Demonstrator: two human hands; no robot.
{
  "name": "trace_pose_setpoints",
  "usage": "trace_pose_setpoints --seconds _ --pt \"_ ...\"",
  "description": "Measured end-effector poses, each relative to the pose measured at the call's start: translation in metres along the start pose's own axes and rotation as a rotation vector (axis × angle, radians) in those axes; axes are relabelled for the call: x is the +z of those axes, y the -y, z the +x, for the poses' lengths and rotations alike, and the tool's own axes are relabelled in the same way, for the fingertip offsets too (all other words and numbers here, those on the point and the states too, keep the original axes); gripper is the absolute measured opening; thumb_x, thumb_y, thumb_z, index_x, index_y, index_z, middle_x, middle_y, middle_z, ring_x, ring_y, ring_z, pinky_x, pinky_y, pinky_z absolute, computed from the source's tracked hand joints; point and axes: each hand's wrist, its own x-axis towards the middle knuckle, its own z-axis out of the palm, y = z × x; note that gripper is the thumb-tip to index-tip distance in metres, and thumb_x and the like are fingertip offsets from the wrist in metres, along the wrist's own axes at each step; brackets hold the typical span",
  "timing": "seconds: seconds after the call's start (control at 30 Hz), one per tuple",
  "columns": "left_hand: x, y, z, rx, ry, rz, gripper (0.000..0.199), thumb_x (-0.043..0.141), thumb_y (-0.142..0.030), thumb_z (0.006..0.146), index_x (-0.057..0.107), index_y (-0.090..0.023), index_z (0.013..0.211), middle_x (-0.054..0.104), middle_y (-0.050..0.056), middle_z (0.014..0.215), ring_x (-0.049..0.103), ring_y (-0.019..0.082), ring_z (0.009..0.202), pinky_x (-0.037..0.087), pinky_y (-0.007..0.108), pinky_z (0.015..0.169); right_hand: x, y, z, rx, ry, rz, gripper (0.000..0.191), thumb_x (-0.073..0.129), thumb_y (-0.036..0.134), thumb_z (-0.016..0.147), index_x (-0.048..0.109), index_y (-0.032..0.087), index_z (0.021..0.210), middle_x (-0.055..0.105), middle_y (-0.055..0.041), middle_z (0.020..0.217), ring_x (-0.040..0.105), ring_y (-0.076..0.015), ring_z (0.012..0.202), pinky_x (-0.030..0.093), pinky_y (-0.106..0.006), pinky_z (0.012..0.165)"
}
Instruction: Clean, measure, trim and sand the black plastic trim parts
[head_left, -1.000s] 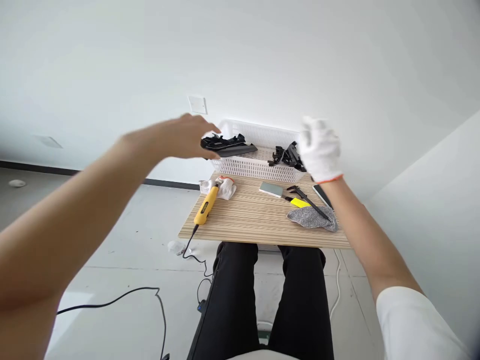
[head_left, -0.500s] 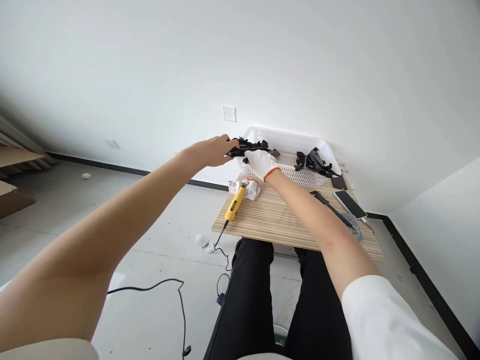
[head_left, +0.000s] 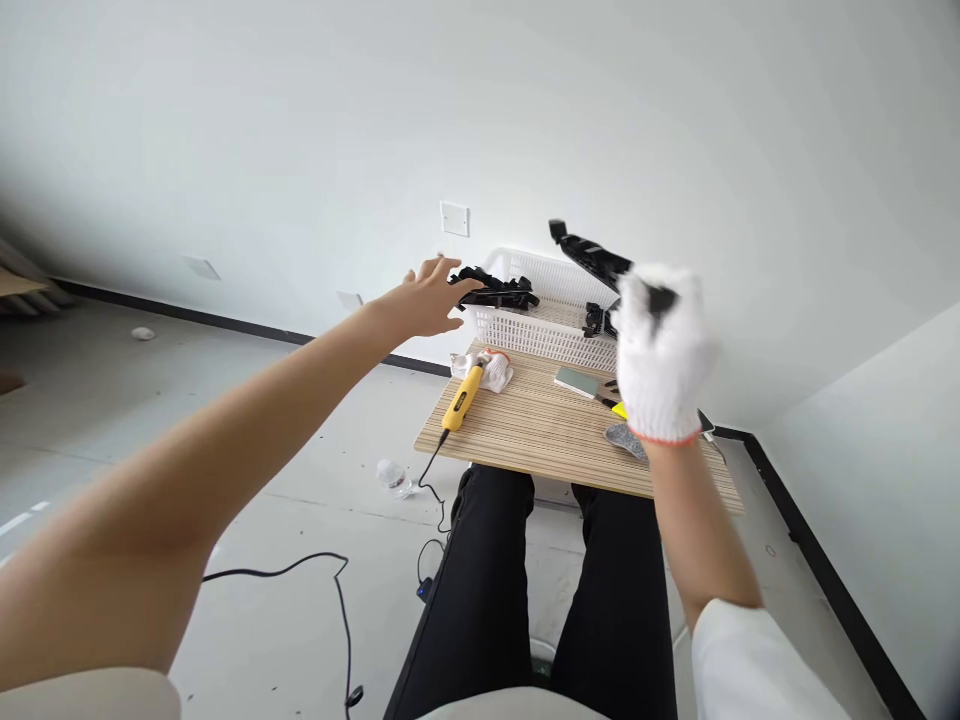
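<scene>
The one camera was worn on the head; it faced forward and down, over the legs [head_left: 480,590] and the counter [head_left: 540,420], to the wall [head_left: 450,100] beyond; the arms [head_left: 225,455] were close to the lens, with the left hand [head_left: 424,300] and right hand [head_left: 664,370] farther out, near mid-height; the wide view also took in floor [head_left: 285,530] at the left.

striped tabletop [head_left: 540,425] | white basket [head_left: 540,338] | yellow tool [head_left: 462,400] | crumpled glove [head_left: 498,374] | flat block [head_left: 577,381] | grey cloth [head_left: 625,439]
</scene>
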Motion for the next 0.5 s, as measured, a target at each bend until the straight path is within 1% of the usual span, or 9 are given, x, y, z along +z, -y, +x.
trace_pose_setpoints --seconds 0.07,0.1,0.13,0.2,0.23,0.3,0.37,0.43,0.5 --pt "-0.003 -0.019 -0.013 0.017 -0.085 -0.075 0.07 0.059 -0.041 0.091 0.032 -0.029 0.155 0.022 0.015 0.159 0.015 0.047 0.149 0.027 0.068 0.114 -0.015 -0.006 -0.038 0.103 -0.27 0.234 0.025 0.05 0.045 0.096 0.058 0.022 0.101 0.066 -0.006 0.105 0.074 -0.0203 0.093 0.064 -0.034 0.077" --pt "-0.004 -0.031 -0.022 0.029 -0.114 -0.137 0.071 0.057 -0.043 0.092 0.029 -0.028 0.156 0.021 0.015 0.16 0.014 0.046 0.15 0.027 0.069 0.114 -0.019 -0.011 -0.06 0.173 -0.355 0.359 0.02 0.056 0.042 0.093 0.056 0.022 0.097 0.065 -0.0058 0.104 0.075 -0.0218 0.091 0.066 -0.035 0.073" --pt "-0.005 -0.046 -0.034 0.035 -0.125 -0.211 0.071 0.054 -0.045 0.093 0.026 -0.029 0.157 0.021 0.015 0.16 0.016 0.045 0.149 0.03 0.068 0.114 -0.023 -0.018 -0.083 0.276 -0.42 0.463 0.017 0.057 0.038 0.092 0.053 0.023 0.099 0.065 -0.0055 0.103 0.076 -0.0236 0.089 0.067 -0.038 0.07" --pt "-0.005 -0.076 -0.061 0.066 -0.085 -0.351 0.072 0.051 -0.051 0.094 0.022 -0.033 0.157 0.024 0.013 0.161 0.021 0.041 0.148 0.038 0.062 0.112 -0.031 -0.035 -0.129 0.47 -0.43 0.512 0.016 0.052 0.038 0.09 0.048 0.026 0.101 0.063 -0.0018 0.086 0.077 -0.0273 0.083 0.067 -0.044 0.064" --pt "-0.004 -0.09 -0.076 0.095 -0.082 -0.389 0.07 0.049 -0.052 0.095 0.022 -0.035 0.157 0.027 0.011 0.16 0.024 0.039 0.148 0.039 0.061 0.113 -0.037 -0.044 -0.149 0.536 -0.456 0.46 0.017 0.05 0.039 0.088 0.045 0.027 0.099 0.061 -0.0004 0.08 0.077 -0.0289 0.08 0.066 -0.045 0.059" --pt "-0.002 -0.11 -0.106 0.17 -0.065 -0.42 0.066 0.046 -0.051 0.096 0.025 -0.038 0.156 0.032 0.009 0.159 0.028 0.036 0.147 0.036 0.058 0.117 -0.056 -0.064 -0.182 0.6 -0.429 0.406 0.019 0.048 0.045 0.086 0.044 0.029 0.097 0.062 -0.0008 0.077 0.076 -0.032 0.08 0.065 -0.05 0.058" --pt "0.002 -0.12 -0.132 0.189 0.0 -0.457 0.062 0.042 -0.054 0.096 0.028 -0.04 0.155 0.038 0.006 0.157 0.029 0.033 0.147 0.038 0.054 0.117 -0.08 -0.081 -0.203 0.618 -0.471 0.316 0.02 0.051 0.048 0.086 0.046 0.031 0.097 0.065 -0.0018 0.079 0.076 -0.0317 0.077 0.064 -0.048 0.055" --pt "0.008 -0.122 -0.152 0.126 0.107 -0.525 0.061 0.041 -0.058 0.096 0.032 -0.042 0.153 0.042 0.003 0.155 0.035 0.033 0.146 0.047 0.049 0.11 -0.106 -0.095 -0.215 0.654 -0.524 0.275 0.019 0.055 0.046 0.085 0.049 0.031 0.095 0.067 -0.002 0.08 0.075 -0.0297 0.07 0.061 -0.042 0.048" --pt "0.018 -0.125 -0.165 0.033 0.203 -0.636 0.06 0.044 -0.061 0.093 0.036 -0.042 0.15 0.045 0.002 0.155 0.045 0.032 0.141 0.052 0.045 0.104 -0.126 -0.105 -0.225 0.718 -0.532 0.316 0.017 0.059 0.041 0.084 0.049 0.031 0.093 0.068 -0.0009 0.076 0.074 -0.0283 0.065 0.058 -0.038 0.044"
